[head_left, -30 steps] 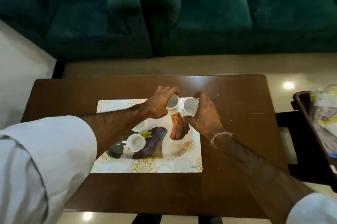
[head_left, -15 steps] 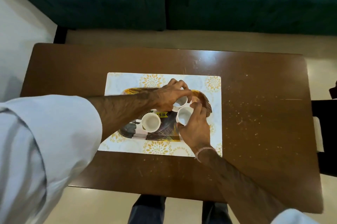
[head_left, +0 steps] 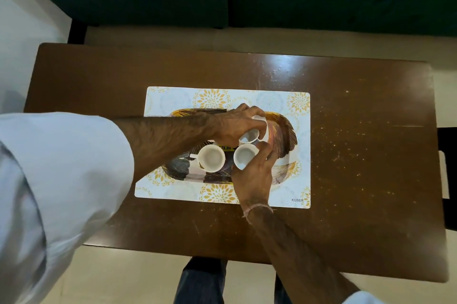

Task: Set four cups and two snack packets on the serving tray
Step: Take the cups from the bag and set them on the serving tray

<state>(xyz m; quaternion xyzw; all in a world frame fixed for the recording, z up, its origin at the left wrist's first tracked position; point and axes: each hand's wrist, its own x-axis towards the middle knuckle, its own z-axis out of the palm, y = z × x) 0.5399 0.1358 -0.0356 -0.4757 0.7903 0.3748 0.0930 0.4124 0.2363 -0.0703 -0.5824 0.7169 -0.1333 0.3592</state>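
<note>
Cups are what this moment turns on, and only the head view shows them. Three white cups are plain to see on the serving tray (head_left: 284, 128), an oval patterned one lying on a placemat (head_left: 173, 98) in the middle of the brown table (head_left: 358, 155). One cup (head_left: 211, 157) stands free near the tray's middle, its handle pointing to the tray's left end. The left hand (head_left: 235, 125) is curled over the cup at the far side (head_left: 249, 136), fingers closed around its rim; a bit of white behind that hand may be a fourth cup, but I cannot tell. The right hand (head_left: 254, 175) is closed on the near cup (head_left: 244, 158), fingertips against its right side. Both held cups sit just beside each other, low over or on the tray. No snack packets are in sight.

They look like small ceramic cups: light, stiff, smooth and breakable, liable to clink when crowded. The handle or a pinch across the rim gives the surest hold.
</note>
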